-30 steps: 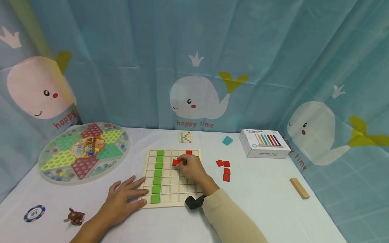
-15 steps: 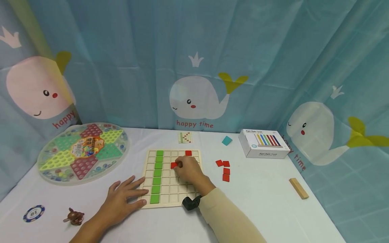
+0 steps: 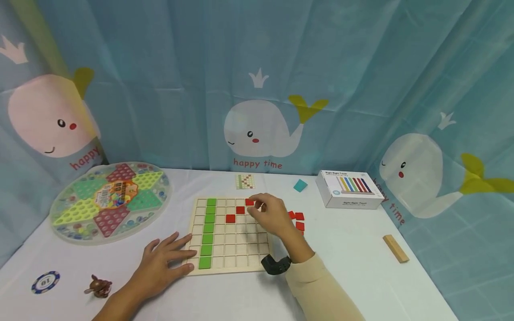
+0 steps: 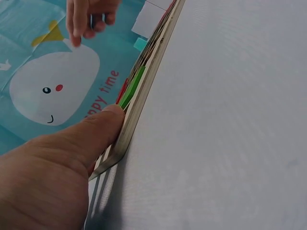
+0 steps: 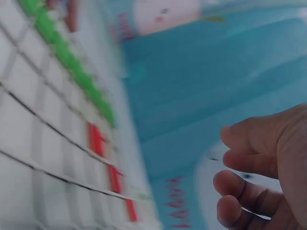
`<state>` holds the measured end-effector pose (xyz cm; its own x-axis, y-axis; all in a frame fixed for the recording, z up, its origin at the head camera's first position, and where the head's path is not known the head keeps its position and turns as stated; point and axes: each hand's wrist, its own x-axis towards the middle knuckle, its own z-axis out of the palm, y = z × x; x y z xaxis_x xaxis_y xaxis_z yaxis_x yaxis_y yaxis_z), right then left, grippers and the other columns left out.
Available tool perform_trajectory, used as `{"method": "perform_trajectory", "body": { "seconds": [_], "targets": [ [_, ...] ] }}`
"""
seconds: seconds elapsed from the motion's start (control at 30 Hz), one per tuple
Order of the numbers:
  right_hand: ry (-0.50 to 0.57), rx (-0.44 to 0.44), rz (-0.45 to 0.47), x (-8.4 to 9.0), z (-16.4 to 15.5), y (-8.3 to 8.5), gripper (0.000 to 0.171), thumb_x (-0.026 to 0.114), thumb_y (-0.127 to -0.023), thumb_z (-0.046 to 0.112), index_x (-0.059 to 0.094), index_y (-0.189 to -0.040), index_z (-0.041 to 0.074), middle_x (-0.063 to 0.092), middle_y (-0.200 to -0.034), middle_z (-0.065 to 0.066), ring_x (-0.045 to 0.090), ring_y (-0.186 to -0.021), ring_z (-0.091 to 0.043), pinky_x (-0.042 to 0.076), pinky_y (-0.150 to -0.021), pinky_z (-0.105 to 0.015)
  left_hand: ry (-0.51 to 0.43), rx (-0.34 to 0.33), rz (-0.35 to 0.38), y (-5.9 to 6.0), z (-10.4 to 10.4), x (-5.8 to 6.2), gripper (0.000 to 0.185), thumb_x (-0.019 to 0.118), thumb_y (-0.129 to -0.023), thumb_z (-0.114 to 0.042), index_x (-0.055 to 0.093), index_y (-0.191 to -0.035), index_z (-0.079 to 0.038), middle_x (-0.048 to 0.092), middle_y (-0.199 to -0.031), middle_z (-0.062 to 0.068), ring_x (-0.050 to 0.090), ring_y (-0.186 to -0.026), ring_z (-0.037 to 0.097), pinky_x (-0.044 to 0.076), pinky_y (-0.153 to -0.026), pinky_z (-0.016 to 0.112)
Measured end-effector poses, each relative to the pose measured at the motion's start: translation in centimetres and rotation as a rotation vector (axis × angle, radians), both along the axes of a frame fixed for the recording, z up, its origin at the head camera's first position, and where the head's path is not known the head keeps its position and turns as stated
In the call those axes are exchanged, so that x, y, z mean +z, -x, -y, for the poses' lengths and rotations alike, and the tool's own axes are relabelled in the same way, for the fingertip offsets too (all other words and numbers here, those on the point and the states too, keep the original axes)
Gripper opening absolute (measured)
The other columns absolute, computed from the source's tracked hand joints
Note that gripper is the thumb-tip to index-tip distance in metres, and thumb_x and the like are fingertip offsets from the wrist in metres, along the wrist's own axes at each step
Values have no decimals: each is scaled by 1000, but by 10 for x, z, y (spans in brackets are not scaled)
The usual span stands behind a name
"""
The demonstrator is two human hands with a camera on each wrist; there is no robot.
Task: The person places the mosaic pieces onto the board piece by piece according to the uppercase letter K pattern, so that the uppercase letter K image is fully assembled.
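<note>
A wooden grid board (image 3: 221,271) lies on the white table, with a column of green square tiles (image 3: 207,238) near its left side. Three red tiles (image 3: 230,218) form a diagonal toward its upper right. My left hand (image 3: 162,263) rests at the board's left edge, fingers spread; in the left wrist view the thumb (image 4: 96,132) touches that edge beside a green tile (image 4: 132,88). Above the board's right part hovers my right hand (image 3: 271,216), fingers loosely bent and holding nothing. The right wrist view shows its fingertips (image 5: 225,179) apart from the board.
Several loose red tiles (image 3: 299,226) lie right of the board, partly behind the right hand. A small pattern card (image 3: 245,181) and a teal tile (image 3: 300,185) lie behind. Around them are a box (image 3: 349,189), wooden block (image 3: 395,248), Chinese checkers board (image 3: 112,203), poker chip (image 3: 46,282) and brown figurine (image 3: 98,286).
My right hand has let go of the red tile, which now sits in a grid cell, and moved right and up, uncovering another red tile. The left hand stays put.
</note>
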<state>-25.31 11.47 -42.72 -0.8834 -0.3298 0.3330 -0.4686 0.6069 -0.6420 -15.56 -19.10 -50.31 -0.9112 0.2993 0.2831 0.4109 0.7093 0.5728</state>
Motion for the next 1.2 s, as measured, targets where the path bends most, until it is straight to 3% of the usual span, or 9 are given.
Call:
{"method": "perform_trajectory", "body": {
  "seconds": [0.13, 0.23, 0.47, 0.7, 0.83, 1.0, 1.2],
  "targets": [
    [64, -82, -134, 15, -32, -5, 20, 72, -86, 10, 71, -106, 6, 60, -82, 2, 53, -71, -16, 46, -61, -33, -2, -14, 6, 1, -3, 1, 34, 74, -81, -45, 76, -107, -24, 54, -138, 2, 35, -133, 39, 12, -100, 66],
    [81, -162, -164, 17, -56, -4, 20, 71, -86, 10, 72, -105, 5, 61, -83, 0, 55, -74, -19, 47, -64, -35, -2, -13, 13, 2, -5, 2, 34, 74, -81, -45, 76, -108, -24, 54, -138, 3, 35, -133, 39, 11, -101, 66],
    [37, -329, -2, -6, -98, 4, 29, 66, -90, 21, 69, -115, 8, 63, -102, -6, 54, -95, -24, 48, -79, -41, 7, -9, 18, 2, -6, 1, 35, 74, -81, -45, 76, -108, -23, 54, -138, 4, 35, -133, 39, 12, -100, 66],
    [12, -356, 162, -40, -118, 20, 36, 65, -89, 24, 66, -123, 10, 56, -124, -11, 44, -117, -31, 40, -95, -55, 9, -8, 5, 3, -5, 2, 34, 75, -81, -44, 76, -108, -23, 54, -138, 4, 35, -133, 40, 12, -99, 67],
    [-67, -346, 231, -59, -121, 25, 39, 67, -88, 23, 65, -126, 16, 51, -132, -11, 38, -123, -31, 36, -98, -56, 5, -10, -11, 2, -3, 2, 34, 76, -80, -44, 76, -107, -23, 54, -138, 4, 36, -132, 41, 13, -98, 67],
    [-165, -343, 232, -67, -117, 24, 40, 69, -86, 19, 65, -125, 21, 46, -136, -11, 34, -125, -32, 31, -97, -55, -5, -16, -19, 2, 0, 1, 34, 76, -80, -43, 76, -107, -23, 55, -137, 5, 36, -131, 42, 13, -97, 68],
    [-222, -345, 196, -66, -109, 23, 28, 70, -88, 21, 69, -116, 19, 45, -135, -11, 33, -124, -33, 28, -99, -54, -12, -21, -21, 0, 2, -1, 33, 76, -80, -42, 76, -107, -23, 54, -137, 5, 36, -131, 42, 13, -96, 69]
  ]
}}
